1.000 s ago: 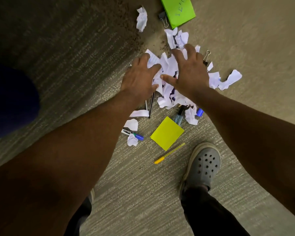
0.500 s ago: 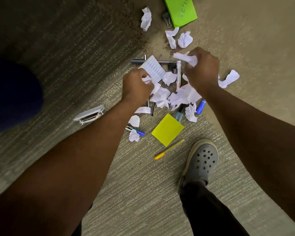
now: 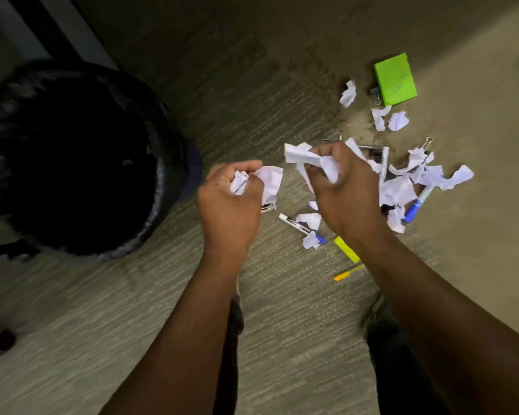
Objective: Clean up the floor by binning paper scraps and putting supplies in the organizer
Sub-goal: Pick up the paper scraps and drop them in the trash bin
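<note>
My left hand (image 3: 231, 202) grips a wad of white paper scraps (image 3: 268, 181), held above the carpet just right of the bin. My right hand (image 3: 345, 193) grips another bunch of white scraps (image 3: 309, 160). A black-lined round bin (image 3: 72, 157) stands open at the left. More torn white paper (image 3: 426, 175) lies scattered on the floor to the right, mixed with pens and markers. A white marker with a blue cap (image 3: 300, 227) lies below my hands. A blue-capped marker (image 3: 417, 205) lies by the pile.
A green sticky-note pad (image 3: 396, 79) with a binder clip (image 3: 375, 94) beside it lies at the upper right. A yellow sticky pad (image 3: 346, 249) and a yellow-orange pen (image 3: 348, 272) lie near my right wrist. Loose scraps (image 3: 348, 94) dot the carpet. My legs stand below.
Both hands closed on scraps from the pile and lifted them up and leftward. The view swung left, bringing the black bin into sight.
</note>
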`<state>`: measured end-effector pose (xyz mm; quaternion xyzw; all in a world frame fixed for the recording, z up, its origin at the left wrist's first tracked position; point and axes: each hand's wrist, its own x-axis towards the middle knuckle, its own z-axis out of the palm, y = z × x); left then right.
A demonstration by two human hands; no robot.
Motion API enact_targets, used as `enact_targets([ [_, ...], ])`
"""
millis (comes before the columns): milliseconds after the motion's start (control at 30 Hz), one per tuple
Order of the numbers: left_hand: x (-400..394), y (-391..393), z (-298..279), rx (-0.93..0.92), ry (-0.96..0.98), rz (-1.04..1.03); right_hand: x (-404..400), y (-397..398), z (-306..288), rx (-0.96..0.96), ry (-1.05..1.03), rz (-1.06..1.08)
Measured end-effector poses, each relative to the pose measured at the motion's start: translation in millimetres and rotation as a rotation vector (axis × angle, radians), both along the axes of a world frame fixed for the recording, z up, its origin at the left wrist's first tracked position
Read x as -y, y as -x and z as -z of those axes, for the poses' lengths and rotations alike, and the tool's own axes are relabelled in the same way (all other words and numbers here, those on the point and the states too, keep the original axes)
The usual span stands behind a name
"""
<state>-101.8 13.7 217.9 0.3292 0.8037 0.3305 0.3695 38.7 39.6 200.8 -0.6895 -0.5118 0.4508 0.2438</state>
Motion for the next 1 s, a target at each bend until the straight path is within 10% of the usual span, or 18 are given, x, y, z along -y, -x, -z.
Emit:
enact_targets([
  [300, 11.9, 167.5, -59.1, -0.264, -0.090, -0.313, -5.8, 193.1, -66.4, -0.229, -0.257, -0.339],
  [567, 21.5, 238.8, -16.3, -0.026, 0.165, -0.405, -16.5, 272.6, -24.3, 0.208, 0.024, -0.994],
  [1000, 42.0, 167.8, -15.2, -0.623, -0.004, 0.142, 18.1, 165.2, -24.3, 0.144, -0.317, -0.530],
])
